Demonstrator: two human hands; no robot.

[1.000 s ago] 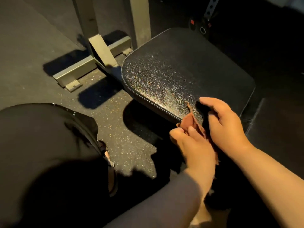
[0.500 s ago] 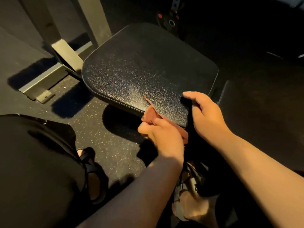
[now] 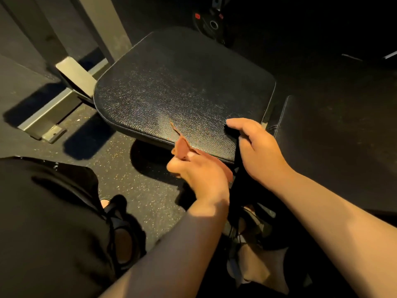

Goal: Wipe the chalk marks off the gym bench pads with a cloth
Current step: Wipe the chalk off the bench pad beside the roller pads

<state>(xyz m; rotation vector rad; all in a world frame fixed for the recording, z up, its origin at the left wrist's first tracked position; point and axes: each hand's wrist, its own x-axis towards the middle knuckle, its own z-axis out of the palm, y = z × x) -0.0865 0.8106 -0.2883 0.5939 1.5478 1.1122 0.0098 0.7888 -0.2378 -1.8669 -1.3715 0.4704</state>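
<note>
The person is crouching at the near edge of the black seat pad [image 3: 182,87] and is pinching a reddish-brown cloth [image 3: 182,147] in the left hand [image 3: 199,175], thumb and fingers closing on its bunched middle. One thin corner of the cloth is lying up on the pad's near edge, and the rest is trailing back under the hand, toward the right.

The right hand [image 3: 257,151] is resting at the pad's near right corner, with its fingers curling and the forefinger reaching onto the surface. Something dark is hanging beneath it, and I cannot tell whether the hand is gripping it.

A second pad [image 3: 333,136] is sitting just to the right. A grey steel frame [image 3: 64,82] is standing on the speckled floor [image 3: 133,175] at far left, with a weight plate [image 3: 212,24] beyond.
</note>
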